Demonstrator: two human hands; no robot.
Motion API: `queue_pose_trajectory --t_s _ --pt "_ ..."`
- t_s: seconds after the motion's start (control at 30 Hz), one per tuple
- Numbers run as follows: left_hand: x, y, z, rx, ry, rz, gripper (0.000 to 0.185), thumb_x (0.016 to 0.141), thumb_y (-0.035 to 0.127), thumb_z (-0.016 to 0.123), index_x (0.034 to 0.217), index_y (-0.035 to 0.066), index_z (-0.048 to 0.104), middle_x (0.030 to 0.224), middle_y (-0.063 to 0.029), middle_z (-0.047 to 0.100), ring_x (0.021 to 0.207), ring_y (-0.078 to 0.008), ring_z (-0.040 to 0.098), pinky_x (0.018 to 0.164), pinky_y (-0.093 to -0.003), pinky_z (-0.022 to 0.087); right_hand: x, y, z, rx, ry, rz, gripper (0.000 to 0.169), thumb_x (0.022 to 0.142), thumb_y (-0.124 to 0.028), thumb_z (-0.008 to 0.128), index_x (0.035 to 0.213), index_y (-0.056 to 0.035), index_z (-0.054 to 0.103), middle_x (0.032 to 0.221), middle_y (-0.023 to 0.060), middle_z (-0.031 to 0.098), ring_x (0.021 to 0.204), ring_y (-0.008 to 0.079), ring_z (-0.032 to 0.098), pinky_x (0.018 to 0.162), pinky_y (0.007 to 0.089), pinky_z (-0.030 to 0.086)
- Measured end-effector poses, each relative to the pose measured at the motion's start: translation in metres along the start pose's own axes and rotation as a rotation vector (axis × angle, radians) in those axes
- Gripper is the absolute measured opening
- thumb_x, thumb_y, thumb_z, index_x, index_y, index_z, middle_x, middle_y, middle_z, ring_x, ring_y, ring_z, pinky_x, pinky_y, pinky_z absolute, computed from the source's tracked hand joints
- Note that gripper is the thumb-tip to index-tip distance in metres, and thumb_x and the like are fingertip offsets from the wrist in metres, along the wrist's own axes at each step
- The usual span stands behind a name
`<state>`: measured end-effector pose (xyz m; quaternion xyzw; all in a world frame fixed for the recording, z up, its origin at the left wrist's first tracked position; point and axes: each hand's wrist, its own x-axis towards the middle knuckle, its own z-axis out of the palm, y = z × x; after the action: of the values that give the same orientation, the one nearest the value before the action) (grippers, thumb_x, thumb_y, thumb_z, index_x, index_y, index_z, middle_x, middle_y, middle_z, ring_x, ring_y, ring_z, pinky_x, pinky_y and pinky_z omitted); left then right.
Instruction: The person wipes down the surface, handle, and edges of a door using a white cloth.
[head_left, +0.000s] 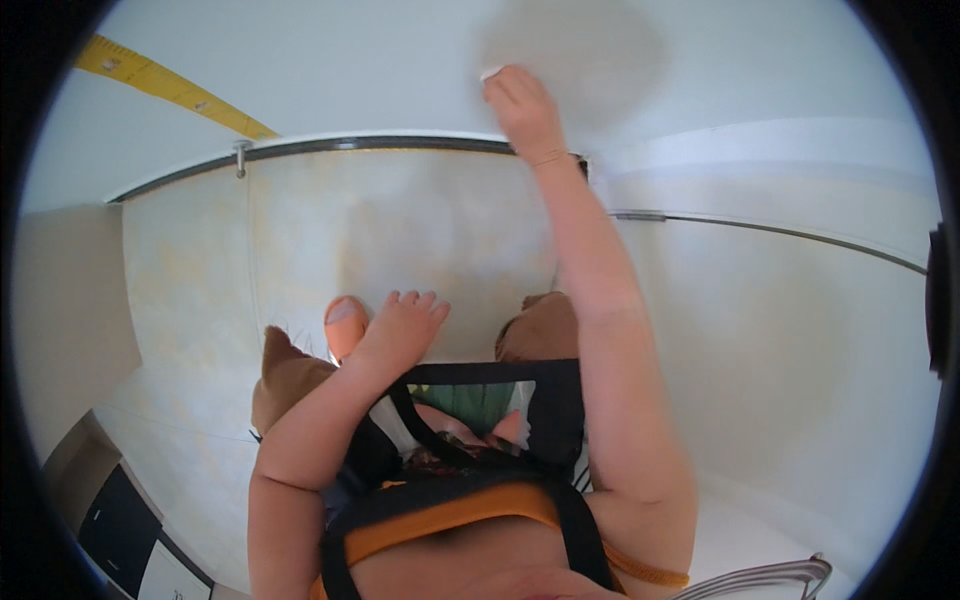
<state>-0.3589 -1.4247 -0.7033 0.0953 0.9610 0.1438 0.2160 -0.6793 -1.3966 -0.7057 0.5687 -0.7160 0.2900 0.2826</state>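
My right hand is raised against a white upright panel. Its fingers close on a small white piece, mostly hidden by them, so I cannot tell what it is. The hand's soft shadow falls on the panel around it. In front of my waist hangs my left hand, fingers a little apart and nothing visible in it. Just beyond its wrist shows a foot in an orange shoe or slipper. Below the hands is a black apron-like garment with straps.
A yellow strip with printed marks runs down the panel at left. A small metal fitting sits at the dark lower edge. Pale mottled flooring lies below. Metal wires curve at lower right; a black cabinet stands lower left.
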Motion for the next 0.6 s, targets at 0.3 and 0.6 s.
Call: queue_pose_trajectory --t_s 0.3,0.6 --pt "-0.01 0.008 -0.007 -0.099 -0.012 -0.015 0.042 0.077 0.011 0.057 0.119 0.009 0.05 0.108 -0.0079 0.055 0.101 -0.0229 0.054 0.083 -0.0368 0.042 0.08 0.022 -0.096 0.053 0.945 0.566 0.006 0.082 0.001 0.055 0.087 -0.002 0.052 0.089 0.0059 0.053 0.08 0.0182 0.057 0.066 0.0299 0.049" --pt "-0.012 0.003 -0.005 -0.05 0.009 -0.049 0.042 0.076 0.012 0.058 0.117 0.009 0.05 0.103 -0.0066 0.054 0.097 -0.0214 0.055 0.081 -0.0353 0.042 -0.044 0.039 -0.029 -0.245 0.042 0.166 0.024 0.066 0.006 0.056 0.084 -0.0091 0.061 0.083 0.0051 0.058 0.084 0.0249 0.057 0.069 0.0316 0.049"
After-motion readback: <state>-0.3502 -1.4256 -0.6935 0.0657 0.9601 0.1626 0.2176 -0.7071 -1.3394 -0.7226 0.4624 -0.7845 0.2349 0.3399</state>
